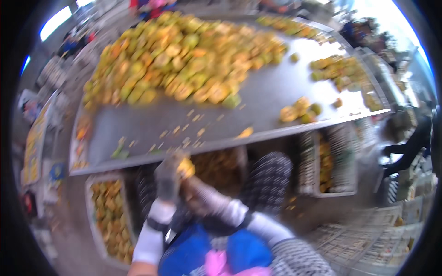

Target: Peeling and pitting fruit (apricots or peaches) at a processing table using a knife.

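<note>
Just below the near edge of a metal table (145,138), my left hand (168,177) in a grey glove is closed round a yellow-orange piece of fruit (186,168). My right hand (198,195), blurred, is close against the fruit from below and to the right; whether it grips the fruit or a tool does not show. A large heap of green and orange fruit (172,65), many with pale cut faces, covers the far part of the table. Small pale scraps (176,129) lie scattered on the metal near my hands.
A crate of fruit (88,203) stands at my lower left, another crate (336,195) at the right under the table edge. A brown-filled container (242,165) is between my knees. Stacked white crates (366,234) fill the lower right. A person's dark sleeve (411,148) shows at the right.
</note>
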`<state>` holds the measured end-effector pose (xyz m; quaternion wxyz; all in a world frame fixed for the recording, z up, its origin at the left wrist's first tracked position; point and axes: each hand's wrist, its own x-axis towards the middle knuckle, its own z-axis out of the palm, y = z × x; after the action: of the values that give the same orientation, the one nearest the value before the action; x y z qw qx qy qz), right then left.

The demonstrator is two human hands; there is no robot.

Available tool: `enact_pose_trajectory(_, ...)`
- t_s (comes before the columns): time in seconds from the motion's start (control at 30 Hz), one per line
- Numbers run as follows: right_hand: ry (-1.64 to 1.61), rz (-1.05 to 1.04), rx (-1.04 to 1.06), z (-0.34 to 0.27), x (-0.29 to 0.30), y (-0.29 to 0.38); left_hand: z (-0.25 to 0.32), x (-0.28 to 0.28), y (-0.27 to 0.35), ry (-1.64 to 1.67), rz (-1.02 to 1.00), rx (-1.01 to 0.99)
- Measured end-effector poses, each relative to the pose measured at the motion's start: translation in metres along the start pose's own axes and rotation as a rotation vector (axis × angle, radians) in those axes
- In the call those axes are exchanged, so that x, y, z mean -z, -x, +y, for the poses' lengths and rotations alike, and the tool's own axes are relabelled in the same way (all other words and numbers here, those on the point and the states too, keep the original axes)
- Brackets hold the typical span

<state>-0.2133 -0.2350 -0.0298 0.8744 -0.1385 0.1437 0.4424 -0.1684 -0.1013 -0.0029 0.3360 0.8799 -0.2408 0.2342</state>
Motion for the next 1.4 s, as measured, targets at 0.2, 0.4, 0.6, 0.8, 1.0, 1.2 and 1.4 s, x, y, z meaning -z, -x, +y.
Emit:
enact_pose_trajectory(0.2,-0.129,-0.306,-0.07,0.006,0.006,0.0,0.007,-0.013,0.002,1.014,0.105,0.797)
enact_pose_trajectory(0.4,0.472,0.093,0.106,0.009,0.003,0.001,0.006,-0.018,0.009,0.66,0.143,0.784)
enact_pose_trajectory(0.6,0.329,0.011,-0.064,0.0,0.007,0.005,-0.005,-0.008,0.013,0.702,-0.048,0.719)
enact_pose_trajectory(0.8,0.441,0.162,-0.072,0.0,-0.003,0.011,-0.008,-0.028,0.015,0.896,0.072,0.68)
enact_pose_trajectory(1.0,0.097,-0.148,-0.026,0.011,0.003,0.015,0.003,-0.026,0.01,0.704,0.063,0.571)
enact_pose_trajectory(1.2,0.427,0.11,0.052,0.024,-0.007,0.007,-0.002,-0.022,0.028,0.985,0.197,0.854)
enact_pose_trajectory(1.4,0.184,-0.054,-0.097,0.015,0.007,0.012,-0.013,0.007,0.018,0.291,-0.155,0.413)
